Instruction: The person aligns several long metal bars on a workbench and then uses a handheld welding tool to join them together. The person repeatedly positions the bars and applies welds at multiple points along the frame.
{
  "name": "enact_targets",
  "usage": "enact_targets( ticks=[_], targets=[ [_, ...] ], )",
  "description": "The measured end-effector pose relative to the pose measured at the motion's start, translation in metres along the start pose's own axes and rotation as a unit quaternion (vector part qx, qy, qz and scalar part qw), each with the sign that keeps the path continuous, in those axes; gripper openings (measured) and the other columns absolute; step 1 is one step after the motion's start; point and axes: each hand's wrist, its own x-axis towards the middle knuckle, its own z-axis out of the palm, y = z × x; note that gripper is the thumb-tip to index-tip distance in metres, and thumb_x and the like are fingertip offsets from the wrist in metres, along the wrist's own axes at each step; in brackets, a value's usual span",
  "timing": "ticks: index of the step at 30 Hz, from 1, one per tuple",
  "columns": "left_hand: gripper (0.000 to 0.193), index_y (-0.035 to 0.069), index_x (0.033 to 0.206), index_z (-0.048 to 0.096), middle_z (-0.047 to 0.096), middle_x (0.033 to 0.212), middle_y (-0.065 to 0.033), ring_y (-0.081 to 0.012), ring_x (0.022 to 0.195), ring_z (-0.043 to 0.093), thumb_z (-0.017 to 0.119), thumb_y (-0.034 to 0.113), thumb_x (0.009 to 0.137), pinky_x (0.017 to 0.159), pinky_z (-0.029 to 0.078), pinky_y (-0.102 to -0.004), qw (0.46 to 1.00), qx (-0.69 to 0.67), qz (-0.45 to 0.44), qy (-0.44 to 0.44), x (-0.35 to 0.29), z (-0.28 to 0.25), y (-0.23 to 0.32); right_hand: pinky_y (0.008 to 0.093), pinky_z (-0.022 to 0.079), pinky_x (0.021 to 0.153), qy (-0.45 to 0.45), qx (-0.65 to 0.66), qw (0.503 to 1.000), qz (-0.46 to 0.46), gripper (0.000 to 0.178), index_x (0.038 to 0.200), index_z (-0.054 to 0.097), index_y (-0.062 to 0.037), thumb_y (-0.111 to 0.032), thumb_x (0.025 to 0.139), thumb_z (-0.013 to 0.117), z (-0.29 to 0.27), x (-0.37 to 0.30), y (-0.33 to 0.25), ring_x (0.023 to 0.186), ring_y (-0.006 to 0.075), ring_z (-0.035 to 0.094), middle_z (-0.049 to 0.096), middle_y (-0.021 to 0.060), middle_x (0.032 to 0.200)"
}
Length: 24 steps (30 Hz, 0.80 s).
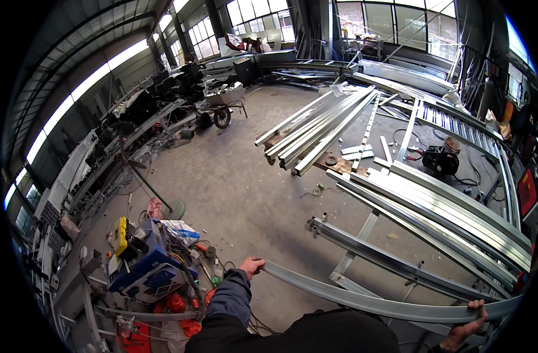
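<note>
A long galvanized metal bar (pixel 351 299) runs across in front of me, low in the view, its line bent by the lens. My left hand (pixel 253 266) is closed on its left end. Toward the far right, my right hand (pixel 470 327) grips the same bar from below, with fingertips showing over its upper edge. Just beyond the bar lies a metal rail (pixel 375 253) with small clamps or stops along it, resting on a metal frame (pixel 354 250). The bar's right end runs to the dark rim of the view.
Stacks of metal bars lie on the right (pixel 457 212) and ahead (pixel 322 126). On my left sits a blue machine (pixel 148 267) with tools and cables. A wheelbarrow (pixel 225 100) stands farther back. A black wire-fed machine (pixel 441 159) stands at the right. Scrap lines the left side.
</note>
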Motion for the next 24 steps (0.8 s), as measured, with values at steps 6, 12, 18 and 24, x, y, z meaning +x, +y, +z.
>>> enact_targets(
  ticks=[6,12,18,24],
  targets=[
    [0.023,0.005,0.117,0.080,0.080,0.106,-0.0045,-0.0198,0.094,0.073,0.079,0.022,0.101,0.085,0.057,-0.0408,0.988,0.050,0.144,0.034,-0.018,-0.003,-0.006,0.0320,0.051,0.085,-0.010,0.006,1.000,0.007,0.011,0.110,0.058,-0.0030,-0.011,0.104,0.061,-0.005,0.005,0.001,0.088,0.0183,0.054,0.055,0.0043,0.099],
    [0.020,0.001,0.117,0.079,0.079,0.105,-0.0128,-0.0251,0.094,0.076,0.075,0.014,0.102,0.086,0.060,-0.0407,0.814,0.379,0.417,0.143,-0.042,0.036,0.017,0.0322,0.051,0.085,0.009,-0.014,0.999,-0.052,0.014,0.115,0.058,-0.0017,-0.010,0.104,0.061,0.020,-0.012,-0.012,0.089,0.0180,0.053,0.055,0.0049,0.100],
    [0.026,0.003,0.120,0.076,0.080,0.109,-0.0147,-0.0334,0.099,0.077,0.075,0.015,0.097,0.089,0.060,-0.0456,0.925,0.203,0.261,0.187,-0.041,0.046,0.014,0.0331,0.053,0.084,0.019,-0.016,0.997,-0.073,0.052,0.159,0.045,-0.0035,-0.008,0.107,0.052,-0.023,-0.004,-0.028,0.088,0.0182,0.054,0.055,0.0071,0.106],
    [0.033,0.003,0.123,0.077,0.081,0.111,-0.0190,-0.0339,0.104,0.079,0.074,0.010,0.091,0.092,0.062,-0.0432,0.787,0.559,0.091,0.247,-0.003,-0.057,-0.068,0.0291,0.050,0.083,0.007,-0.002,0.994,-0.107,0.053,0.159,0.045,-0.0022,-0.006,0.107,0.057,0.025,-0.026,-0.022,0.085,0.0144,0.051,0.050,0.0037,0.099]
  ],
)
